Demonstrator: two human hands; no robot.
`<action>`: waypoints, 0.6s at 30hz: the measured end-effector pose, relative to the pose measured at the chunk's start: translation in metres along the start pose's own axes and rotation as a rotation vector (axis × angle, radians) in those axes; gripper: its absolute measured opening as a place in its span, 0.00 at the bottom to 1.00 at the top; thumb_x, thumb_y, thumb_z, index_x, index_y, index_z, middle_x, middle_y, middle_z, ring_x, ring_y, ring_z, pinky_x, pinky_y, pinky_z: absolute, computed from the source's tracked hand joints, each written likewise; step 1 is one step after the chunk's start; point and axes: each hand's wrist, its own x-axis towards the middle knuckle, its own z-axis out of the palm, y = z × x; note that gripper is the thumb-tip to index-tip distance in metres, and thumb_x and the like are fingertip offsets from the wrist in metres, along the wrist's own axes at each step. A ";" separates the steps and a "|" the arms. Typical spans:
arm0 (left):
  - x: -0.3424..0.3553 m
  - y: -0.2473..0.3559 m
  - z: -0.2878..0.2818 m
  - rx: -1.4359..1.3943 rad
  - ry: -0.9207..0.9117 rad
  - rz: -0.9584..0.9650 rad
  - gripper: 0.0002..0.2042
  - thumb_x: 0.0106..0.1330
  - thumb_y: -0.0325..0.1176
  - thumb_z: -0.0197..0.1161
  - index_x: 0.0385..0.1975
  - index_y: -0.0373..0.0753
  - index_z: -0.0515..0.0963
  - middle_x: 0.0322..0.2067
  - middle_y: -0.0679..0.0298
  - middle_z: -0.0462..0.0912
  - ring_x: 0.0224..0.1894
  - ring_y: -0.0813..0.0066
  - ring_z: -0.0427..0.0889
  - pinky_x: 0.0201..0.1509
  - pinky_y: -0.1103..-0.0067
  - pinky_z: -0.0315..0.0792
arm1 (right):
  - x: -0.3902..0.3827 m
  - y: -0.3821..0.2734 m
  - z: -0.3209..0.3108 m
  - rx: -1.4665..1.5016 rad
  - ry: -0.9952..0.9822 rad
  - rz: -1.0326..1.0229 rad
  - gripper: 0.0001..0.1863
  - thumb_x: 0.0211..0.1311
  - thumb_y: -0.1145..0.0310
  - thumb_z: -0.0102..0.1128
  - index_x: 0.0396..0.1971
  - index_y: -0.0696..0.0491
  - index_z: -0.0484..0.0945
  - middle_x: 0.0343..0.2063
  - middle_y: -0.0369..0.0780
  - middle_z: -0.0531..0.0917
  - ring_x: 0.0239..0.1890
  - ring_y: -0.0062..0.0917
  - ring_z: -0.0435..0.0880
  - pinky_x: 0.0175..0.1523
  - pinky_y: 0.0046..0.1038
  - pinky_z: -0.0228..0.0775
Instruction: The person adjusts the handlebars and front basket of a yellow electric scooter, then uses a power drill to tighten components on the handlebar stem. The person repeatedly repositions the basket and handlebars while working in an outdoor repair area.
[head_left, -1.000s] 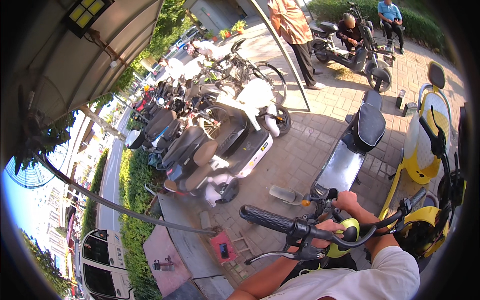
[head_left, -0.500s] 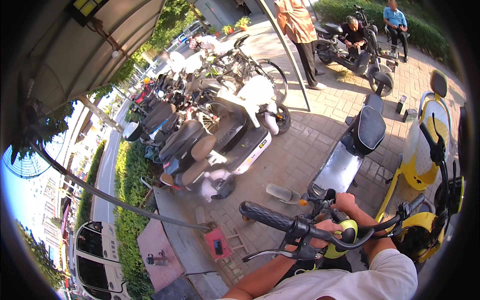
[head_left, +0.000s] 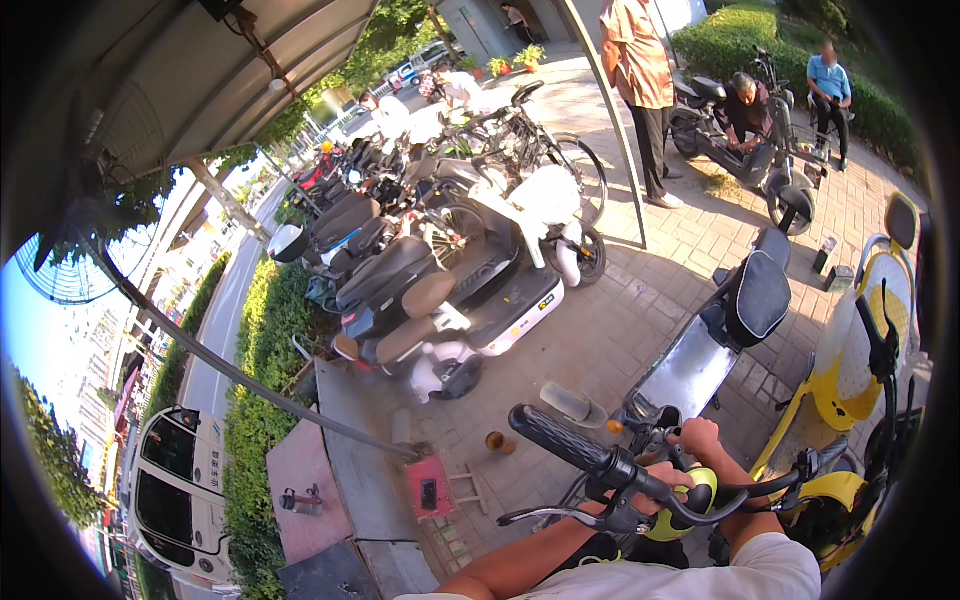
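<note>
Close to my body is a black handlebar (head_left: 610, 465) with a ribbed grip and a silver brake lever. A yellow-green and black rounded housing (head_left: 700, 490) sits at its middle. My left hand (head_left: 655, 483) reaches behind the bar beside this housing, its fingers bent together and partly hidden. Just beyond, my right hand (head_left: 697, 438) is closed in a fist near the dark parts at the front of a scooter with a silver footboard (head_left: 672, 365). Whatever either hand grips is hidden.
A yellow scooter (head_left: 840, 385) stands at right, several parked scooters (head_left: 400, 290) at left. A red stool (head_left: 430, 485) with a phone and a metal-edged ledge (head_left: 345, 420) are at lower left. A pole (head_left: 622, 140) rises ahead; several people are beyond, one crouching by a scooter (head_left: 735, 150).
The view has shifted, so the surroundings sit further right and lower. Both hands stay at the same spot by the handlebar, with little visible movement. The crouching person has bent lower.
</note>
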 end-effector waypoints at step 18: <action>0.004 -0.010 0.002 0.018 0.059 0.111 0.13 0.61 0.30 0.68 0.45 0.38 0.78 0.27 0.61 0.72 0.29 0.65 0.73 0.34 0.72 0.67 | 0.003 -0.004 -0.003 0.035 -0.001 -0.004 0.22 0.45 0.51 0.62 0.30 0.55 0.86 0.29 0.47 0.86 0.33 0.42 0.86 0.39 0.39 0.77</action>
